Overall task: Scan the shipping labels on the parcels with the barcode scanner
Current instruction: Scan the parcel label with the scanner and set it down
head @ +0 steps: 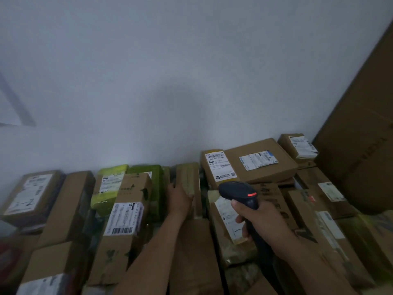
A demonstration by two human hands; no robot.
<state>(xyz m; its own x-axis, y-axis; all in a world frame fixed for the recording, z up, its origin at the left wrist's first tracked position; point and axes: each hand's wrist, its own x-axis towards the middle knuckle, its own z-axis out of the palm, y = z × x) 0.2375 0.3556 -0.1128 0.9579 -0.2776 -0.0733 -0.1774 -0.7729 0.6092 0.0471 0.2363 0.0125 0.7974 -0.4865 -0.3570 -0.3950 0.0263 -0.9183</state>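
Parcels (192, 262) fill the view from its bottom edge back to the wall (191, 81), packed edge to edge w/ only dark slits between; free room for moving lies above the pile only. Right of the barcode scanner (238, 192), a tall cardboard panel (361, 150) rises and closes that side.

Count: 1 scanner, 2 hands, 2 green bags (155, 179) left of the scanner, the rest mostly brown cartons. At least 9 white shipping labels (219, 167) face up, several too blurred to read.

R hand (265, 222) is wrapped round the scanner's handle, index finger at the front of the grip. Scanner head sits above and beyond the knuckles, red strip lit on its back, nose aimed away toward the wall. Just beyond the scanner head lies a carton w/ a barcode label; directly under the scanner, a pen-marked label (227, 218) on another carton.

L hand (178, 201), left of the scanner and apart from it, grips the near end of a narrow carton (188, 177), thumb across its end face. Further left of the scanner: a long carton (125, 218) w/ barcode label, then a flat carton (29, 194) hand-marked "2".
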